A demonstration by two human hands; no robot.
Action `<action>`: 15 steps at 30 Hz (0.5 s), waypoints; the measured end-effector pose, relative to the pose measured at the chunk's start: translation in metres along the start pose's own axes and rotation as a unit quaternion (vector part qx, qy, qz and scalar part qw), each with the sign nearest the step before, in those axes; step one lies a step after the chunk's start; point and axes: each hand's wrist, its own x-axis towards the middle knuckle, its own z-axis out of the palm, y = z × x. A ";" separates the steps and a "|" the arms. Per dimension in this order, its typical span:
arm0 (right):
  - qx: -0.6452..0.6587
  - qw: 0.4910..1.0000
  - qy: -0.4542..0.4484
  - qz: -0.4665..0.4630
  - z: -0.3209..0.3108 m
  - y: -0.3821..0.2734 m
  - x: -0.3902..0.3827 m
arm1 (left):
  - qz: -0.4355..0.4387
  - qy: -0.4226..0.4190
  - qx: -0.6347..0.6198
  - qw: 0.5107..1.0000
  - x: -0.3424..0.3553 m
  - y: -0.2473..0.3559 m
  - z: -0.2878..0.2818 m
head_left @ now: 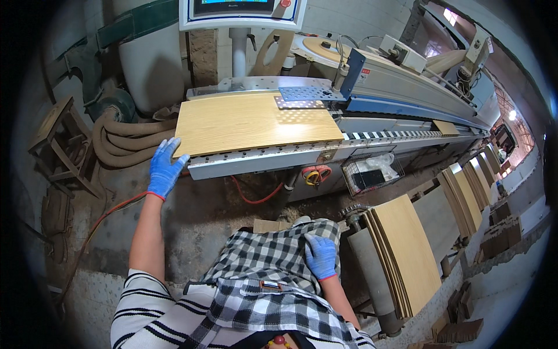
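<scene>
- Checked apron (273, 273) is sitting closest to me, and my right hand (321, 256) is lying flat on it in a blue glove, fingers loosely spread, gripping nothing.
- My left hand (164, 168) is reaching out, open, fingers straight, pressing against the near left corner of the wood-grain panel (253, 122) without closing on it.
- That panel is lying flat on the feed table (261, 158) of the long edging machine (407, 81), its far right corner tucked under the perforated metal plate (305, 93).
- I'm judging the push wants to be steady and square, palm low on the edge, panel running parallel to the conveyor track (395, 135).
- Stacked panels (407, 250) are waiting on my right, well apart from the machine.
</scene>
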 end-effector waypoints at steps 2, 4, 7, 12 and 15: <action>0.002 1.000 0.000 -0.001 0.001 0.001 0.000 | 0.005 0.000 0.007 1.000 0.002 0.004 0.002; 0.002 1.000 -0.001 0.000 0.001 0.001 0.000 | 0.011 0.001 0.018 1.000 0.004 0.010 0.006; 0.003 1.000 0.000 0.004 0.000 -0.001 0.000 | 0.038 0.010 0.056 0.998 0.008 0.023 0.017; 0.063 0.997 0.027 0.021 -0.003 0.000 -0.001 | 0.095 0.028 0.072 0.993 0.016 0.056 0.043; 0.111 0.986 0.098 0.072 -0.006 0.004 0.000 | 0.119 0.037 0.047 0.991 0.020 0.069 0.060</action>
